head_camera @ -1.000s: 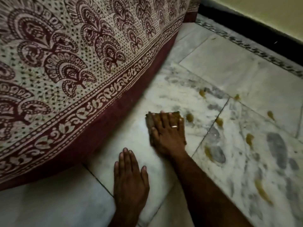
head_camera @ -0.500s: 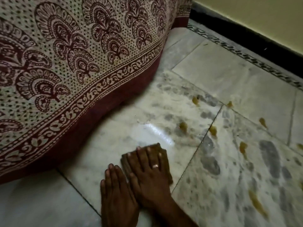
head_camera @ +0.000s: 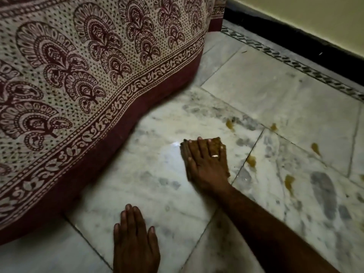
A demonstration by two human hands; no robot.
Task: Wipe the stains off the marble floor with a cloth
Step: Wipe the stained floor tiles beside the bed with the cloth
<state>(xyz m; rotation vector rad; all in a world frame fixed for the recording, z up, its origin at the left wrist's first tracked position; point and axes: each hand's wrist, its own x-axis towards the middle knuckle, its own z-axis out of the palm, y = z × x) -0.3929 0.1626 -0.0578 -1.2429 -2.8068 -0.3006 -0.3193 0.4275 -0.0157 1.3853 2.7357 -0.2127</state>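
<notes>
A folded brown cloth (head_camera: 217,142) lies flat on the white marble floor (head_camera: 149,174). My right hand (head_camera: 204,164) presses down on it with straight fingers, a ring on one finger. Most of the cloth is hidden under the hand. Several yellow-brown stains dot the floor to the right: one (head_camera: 229,124) beyond the cloth, one (head_camera: 251,160) just right of it, another (head_camera: 288,182) further right. My left hand (head_camera: 135,241) rests flat on the floor nearer to me, fingers straight, holding nothing.
A patterned cream and maroon bedcover (head_camera: 82,79) hangs to the floor on the left, close to the cloth. A black skirting (head_camera: 307,46) and pale wall run along the back right. Grey veins mark the marble tiles at right.
My right hand has pushed the cloth forward, away from me and off my left hand's side. The stain that lay just ahead of the cloth no longer shows.
</notes>
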